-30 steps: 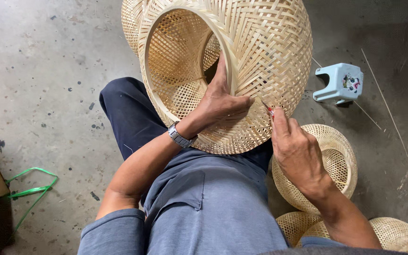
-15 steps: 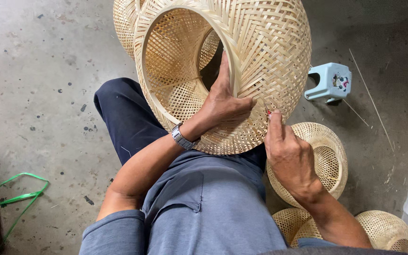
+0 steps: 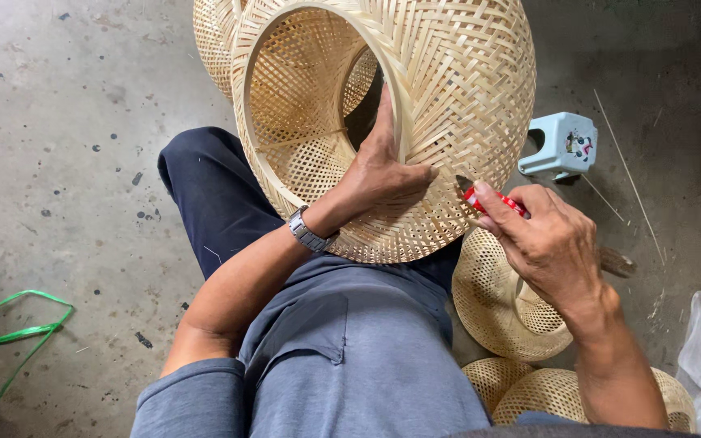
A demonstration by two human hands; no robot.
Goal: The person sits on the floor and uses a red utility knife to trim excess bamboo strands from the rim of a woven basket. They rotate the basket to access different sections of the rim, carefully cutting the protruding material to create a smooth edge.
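Bamboo basket [image 3: 448, 105] steadied on my lap: left hand [image 3: 379, 166] grips its rim, so my right hand [image 3: 549, 243], clenched around a red-handled knife [image 3: 492, 200], can reach the weave.

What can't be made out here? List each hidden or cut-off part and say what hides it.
- Head view: the fingers of the left hand reach inside the large woven bamboo basket; its rim hides their tips.
- Head view: the small red-handled tool in the right hand is mostly covered by the fingers; its kind cannot be told.
- Head view: the basket's top is cut off by the upper edge.
- Head view: the green plastic strap runs off the left edge.
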